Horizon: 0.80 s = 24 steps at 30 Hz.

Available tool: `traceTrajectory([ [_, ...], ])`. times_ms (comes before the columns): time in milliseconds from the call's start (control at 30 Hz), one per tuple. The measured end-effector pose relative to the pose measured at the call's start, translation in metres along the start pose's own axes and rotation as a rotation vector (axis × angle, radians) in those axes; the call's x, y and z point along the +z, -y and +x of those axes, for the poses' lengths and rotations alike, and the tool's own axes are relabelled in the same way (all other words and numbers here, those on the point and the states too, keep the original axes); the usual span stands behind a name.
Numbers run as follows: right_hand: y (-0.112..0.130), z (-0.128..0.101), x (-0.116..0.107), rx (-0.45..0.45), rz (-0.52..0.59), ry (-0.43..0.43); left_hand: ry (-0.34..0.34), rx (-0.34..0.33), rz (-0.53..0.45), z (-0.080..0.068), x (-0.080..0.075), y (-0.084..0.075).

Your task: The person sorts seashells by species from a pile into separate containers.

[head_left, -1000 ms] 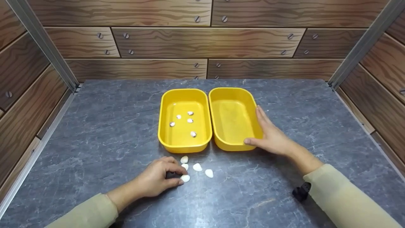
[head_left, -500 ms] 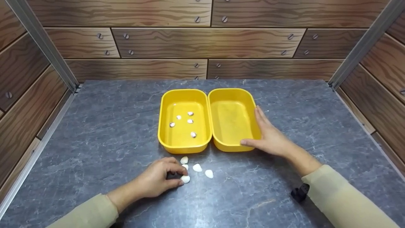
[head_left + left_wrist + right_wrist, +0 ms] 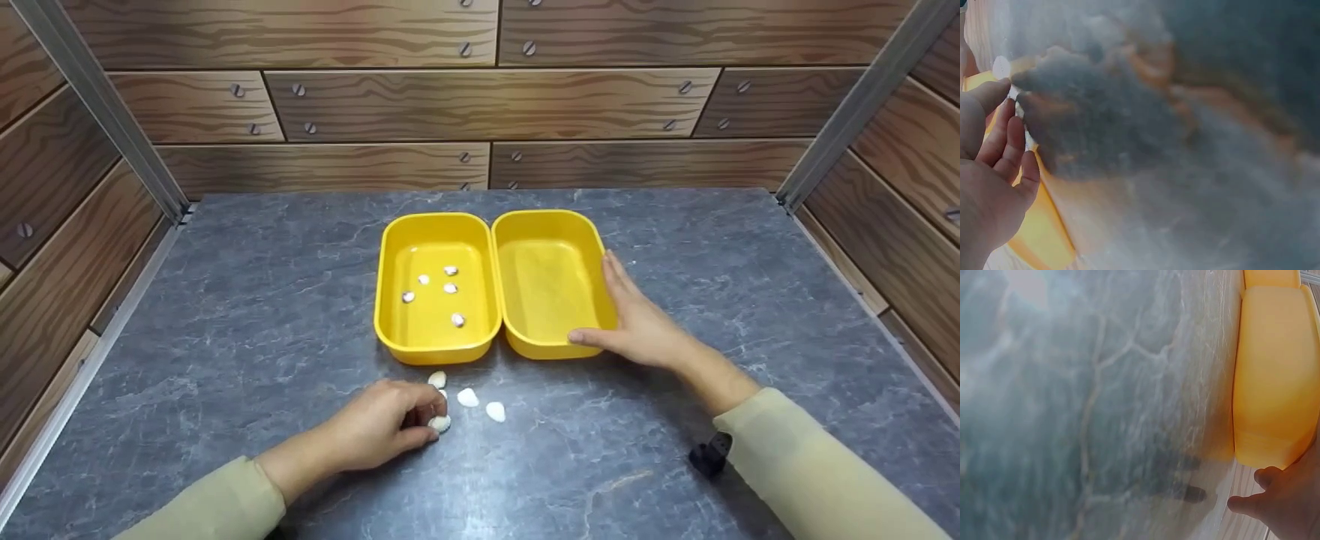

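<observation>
Pinching a white garlic clove (image 3: 439, 424) on the grey tabletop (image 3: 225, 315), the left hand (image 3: 371, 431) curls its grip just before the left yellow tray (image 3: 439, 352). Right hand (image 3: 645, 326) lies flat-fingered against the right yellow tray (image 3: 551, 349). Left wrist view: blurred, fingers (image 3: 1002, 140) curled. Right wrist view: thumb beside that tray (image 3: 1275, 377).

Left hand (image 3: 375, 431) pinching a white shell (image 3: 440, 424), right hand (image 3: 637, 326) against empty yellow tray (image 3: 551, 281) — grey table (image 3: 262, 315).
</observation>
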State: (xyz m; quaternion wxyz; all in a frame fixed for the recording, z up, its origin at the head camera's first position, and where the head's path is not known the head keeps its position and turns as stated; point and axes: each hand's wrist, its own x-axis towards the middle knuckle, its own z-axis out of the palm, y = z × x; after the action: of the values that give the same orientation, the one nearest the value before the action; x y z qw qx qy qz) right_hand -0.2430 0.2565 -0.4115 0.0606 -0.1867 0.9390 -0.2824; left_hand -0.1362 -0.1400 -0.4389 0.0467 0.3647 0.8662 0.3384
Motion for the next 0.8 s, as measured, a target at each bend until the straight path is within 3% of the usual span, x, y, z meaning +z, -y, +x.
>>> traceTrajectory([
  [133,-0.001,0.002,0.0,0.011,-0.006,0.005,0.039,0.01,0.025,0.002,-0.006,-0.006],
  [300,-0.003,0.003,0.001,0.021,-0.01,0.011,0.069,0.0,-0.013,0.008,-0.018,-0.017],
  [633,-0.003,0.003,0.0,0.022,-0.004,0.008,-0.053,0.05,-0.095,0.047,-0.06,-0.043],
  [800,-0.001,0.002,0.0,0.015,-0.001,0.002,-0.105,0.027,-0.165,0.074,-0.076,-0.047],
])
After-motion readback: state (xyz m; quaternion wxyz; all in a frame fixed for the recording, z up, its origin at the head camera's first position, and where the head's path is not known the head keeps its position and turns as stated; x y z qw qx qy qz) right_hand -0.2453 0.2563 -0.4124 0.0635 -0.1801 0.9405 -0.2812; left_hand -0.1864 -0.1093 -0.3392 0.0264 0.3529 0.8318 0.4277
